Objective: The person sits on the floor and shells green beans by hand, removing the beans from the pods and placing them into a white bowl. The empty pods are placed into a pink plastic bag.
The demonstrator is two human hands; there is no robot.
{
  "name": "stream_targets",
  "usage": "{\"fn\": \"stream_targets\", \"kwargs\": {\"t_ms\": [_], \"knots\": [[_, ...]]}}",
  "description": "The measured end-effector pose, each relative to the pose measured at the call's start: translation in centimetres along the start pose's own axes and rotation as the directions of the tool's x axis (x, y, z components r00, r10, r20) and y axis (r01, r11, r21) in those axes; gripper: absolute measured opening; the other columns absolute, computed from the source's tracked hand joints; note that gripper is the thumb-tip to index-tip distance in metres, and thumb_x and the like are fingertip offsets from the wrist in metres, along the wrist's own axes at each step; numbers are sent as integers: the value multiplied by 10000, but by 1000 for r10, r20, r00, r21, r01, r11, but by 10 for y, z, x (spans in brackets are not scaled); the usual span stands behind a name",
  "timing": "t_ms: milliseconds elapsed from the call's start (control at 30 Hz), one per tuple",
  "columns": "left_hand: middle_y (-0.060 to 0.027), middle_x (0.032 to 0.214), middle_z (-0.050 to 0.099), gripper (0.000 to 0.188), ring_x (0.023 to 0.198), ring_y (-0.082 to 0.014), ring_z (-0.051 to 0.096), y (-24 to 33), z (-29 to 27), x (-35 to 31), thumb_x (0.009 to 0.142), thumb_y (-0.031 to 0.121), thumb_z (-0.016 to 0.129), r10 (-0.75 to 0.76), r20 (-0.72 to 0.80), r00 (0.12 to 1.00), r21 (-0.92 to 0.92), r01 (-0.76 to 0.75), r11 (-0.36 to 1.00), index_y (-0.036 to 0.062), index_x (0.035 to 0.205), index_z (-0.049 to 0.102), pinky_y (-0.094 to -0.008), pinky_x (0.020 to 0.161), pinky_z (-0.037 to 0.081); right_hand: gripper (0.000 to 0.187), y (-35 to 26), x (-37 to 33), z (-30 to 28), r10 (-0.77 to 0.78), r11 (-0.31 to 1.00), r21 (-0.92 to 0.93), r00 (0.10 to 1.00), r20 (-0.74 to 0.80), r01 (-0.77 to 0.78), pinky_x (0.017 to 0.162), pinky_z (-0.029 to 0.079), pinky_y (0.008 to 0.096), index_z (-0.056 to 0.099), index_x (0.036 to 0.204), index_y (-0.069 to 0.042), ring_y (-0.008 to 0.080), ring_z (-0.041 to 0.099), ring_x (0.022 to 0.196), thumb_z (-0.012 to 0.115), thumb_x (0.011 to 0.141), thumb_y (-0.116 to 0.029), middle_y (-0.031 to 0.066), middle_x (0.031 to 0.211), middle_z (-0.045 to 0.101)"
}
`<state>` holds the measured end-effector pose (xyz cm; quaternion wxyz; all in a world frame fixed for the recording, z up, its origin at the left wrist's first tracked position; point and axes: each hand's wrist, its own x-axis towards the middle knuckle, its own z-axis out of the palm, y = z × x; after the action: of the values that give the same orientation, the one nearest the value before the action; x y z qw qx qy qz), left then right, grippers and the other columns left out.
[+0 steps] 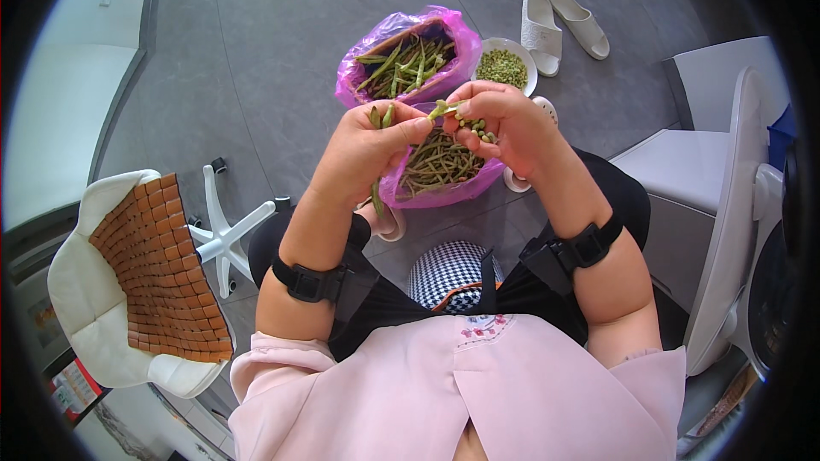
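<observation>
My left hand [369, 147] is closed, with several green bean pods [377, 196] tucked in its fingers. Between its thumb and forefinger it pinches one end of a split bean pod [440, 109]. At the other end of that pod are the thumb and forefinger of my right hand [517, 124], also closed. Loose shelled beans [480, 130] lie in the curled fingers of my right hand. Directly below both hands, an open pink plastic bag [444, 198] holds many thin brownish-green pods [436, 169]. Farther off, a second pink bag [465, 30] contains plump green pods [406, 68].
Beside the far bag, a white bowl [531, 77] holds green shelled beans [501, 68]. White slippers [540, 34] lie beyond it. A white swivel chair [94, 282] with a brown woven mat stands left; a white chair [726, 205] stands right. A checked stool [448, 269] sits between my legs.
</observation>
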<state>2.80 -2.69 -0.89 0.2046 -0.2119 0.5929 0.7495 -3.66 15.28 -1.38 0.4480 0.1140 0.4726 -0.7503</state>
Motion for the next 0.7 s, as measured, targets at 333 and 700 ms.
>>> {"fn": "stream_targets", "kwargs": {"t_ms": [333,700], "knots": [[31,636,536,126,498,-23,420,0,8,-1,763,112,683,1,13,1000,-4,-1,1000,38,838,613,-167,438,310,130,6,4,-6,-29,998,-59,995,93,35,447,394,162,585,850,-13,87,515,557,610,726,-43,66,741,586],[32,634,530,97,491,-27,415,-10,17,1,777,113,667,9,16,1000,-143,-6,990,53,799,595,-164,421,284,48,10,4,-6,-111,991,-64,982,152,122,372,285,174,540,780,-35,68,486,506,567,753,-63,36,659,545]]}}
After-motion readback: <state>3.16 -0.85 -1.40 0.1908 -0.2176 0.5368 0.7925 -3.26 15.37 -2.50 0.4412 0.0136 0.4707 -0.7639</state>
